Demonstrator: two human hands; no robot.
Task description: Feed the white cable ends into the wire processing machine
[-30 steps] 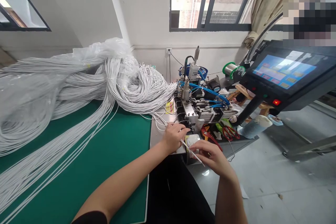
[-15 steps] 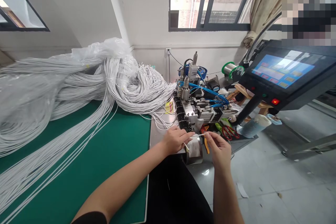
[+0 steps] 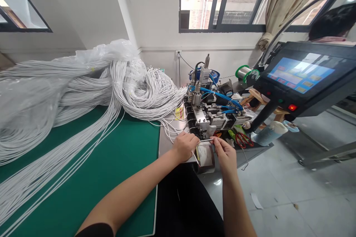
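A thin white cable (image 3: 205, 140) is stretched between my two hands at the front of a small metal machine (image 3: 201, 114). My left hand (image 3: 185, 146) is closed on the cable, and a length of it hangs below that hand. At the cable's end, the fingertips of my right hand (image 3: 224, 152) pinch it; the tip itself is hidden. Just under the cable is a roll-shaped container with a pale label (image 3: 205, 156). Many more white cables (image 3: 150, 96) lie bundled to the left, some running up to the machine's left side.
The green table (image 3: 133, 163) carries the cable bundles and plastic wrap (image 3: 30, 100). A control screen (image 3: 300, 74) stands at the right, with a wire spool (image 3: 246, 73) behind it. Red-handled scissors (image 3: 244, 140) and a plastic bottle (image 3: 271, 133) lie nearby. Another person's head (image 3: 333, 22) shows at far right.
My right hand has moved left and slightly up, closer to my left hand, still pinching the cable. My left hand has shifted slightly left.
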